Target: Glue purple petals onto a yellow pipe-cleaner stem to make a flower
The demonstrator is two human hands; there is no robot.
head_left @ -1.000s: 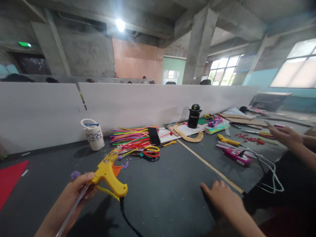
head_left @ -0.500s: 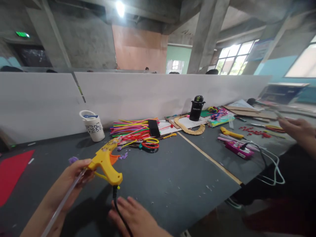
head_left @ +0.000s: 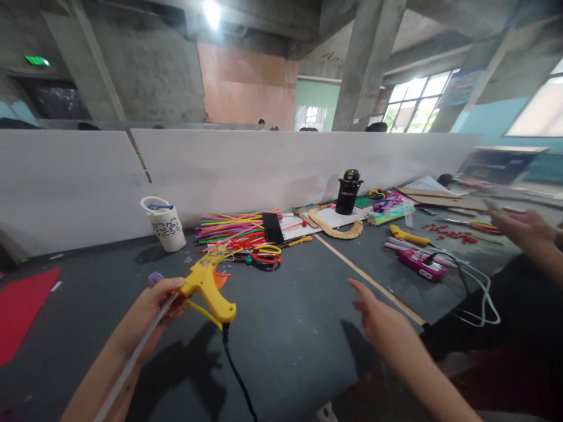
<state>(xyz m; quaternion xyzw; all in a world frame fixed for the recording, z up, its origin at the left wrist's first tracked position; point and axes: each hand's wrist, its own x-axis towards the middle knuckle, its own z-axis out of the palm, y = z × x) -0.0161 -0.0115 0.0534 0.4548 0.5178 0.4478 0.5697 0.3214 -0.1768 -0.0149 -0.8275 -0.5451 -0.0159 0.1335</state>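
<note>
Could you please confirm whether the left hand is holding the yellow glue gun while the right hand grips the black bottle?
Not quite: the head view shows the right hand apart from the black bottle, with nothing visible in its grasp. The left hand is indeed holding the yellow glue gun.

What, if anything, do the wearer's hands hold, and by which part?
Left hand: yellow glue gun, by its rear end, near the clear stick. Whether it also grips the purple tuft cannot be told. Right hand: nothing.
</note>
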